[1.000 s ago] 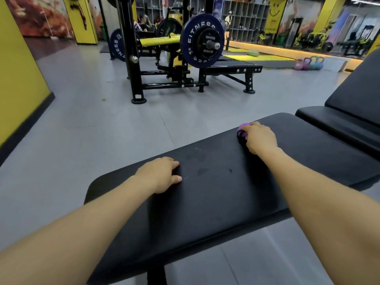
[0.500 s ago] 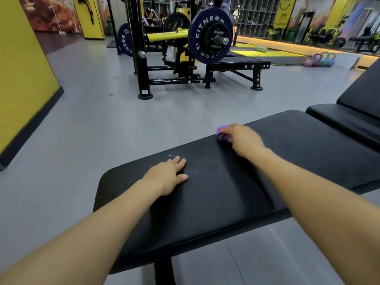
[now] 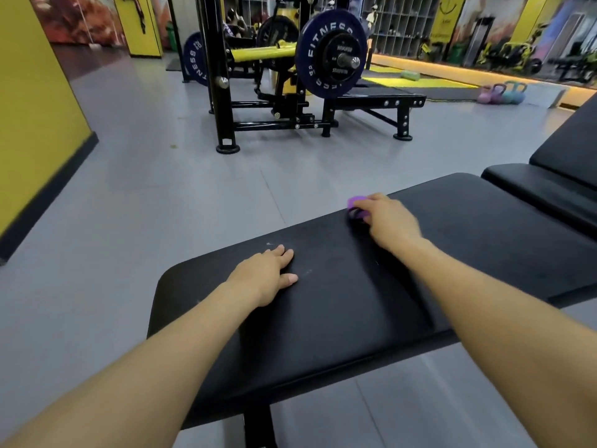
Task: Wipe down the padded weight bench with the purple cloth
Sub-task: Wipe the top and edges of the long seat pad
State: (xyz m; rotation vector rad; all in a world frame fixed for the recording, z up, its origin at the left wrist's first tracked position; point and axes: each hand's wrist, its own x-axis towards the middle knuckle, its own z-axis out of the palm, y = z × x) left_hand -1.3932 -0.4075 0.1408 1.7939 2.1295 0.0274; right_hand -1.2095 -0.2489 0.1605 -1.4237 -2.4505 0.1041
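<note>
The black padded weight bench [image 3: 339, 305] stretches across the lower middle of the view. My right hand [image 3: 387, 223] grips the purple cloth [image 3: 355, 205] and holds it against the pad's far edge; only a small bunched bit of cloth shows past my fingers. My left hand [image 3: 266, 274] rests flat on the pad near its left end, fingers straight, holding nothing. A few pale scuff marks show on the pad beside my left hand.
A second black pad [image 3: 549, 189] and its raised backrest [image 3: 575, 147] adjoin on the right. A barbell rack with blue plates [image 3: 329, 53] stands on the grey floor ahead. Kettlebells [image 3: 502, 93] sit at the far right. A yellow wall [image 3: 35, 101] runs on the left.
My right hand slid the cloth leftward along the pad's far edge. My left hand stayed on the pad with its fingers straighter. The camera shifted slightly.
</note>
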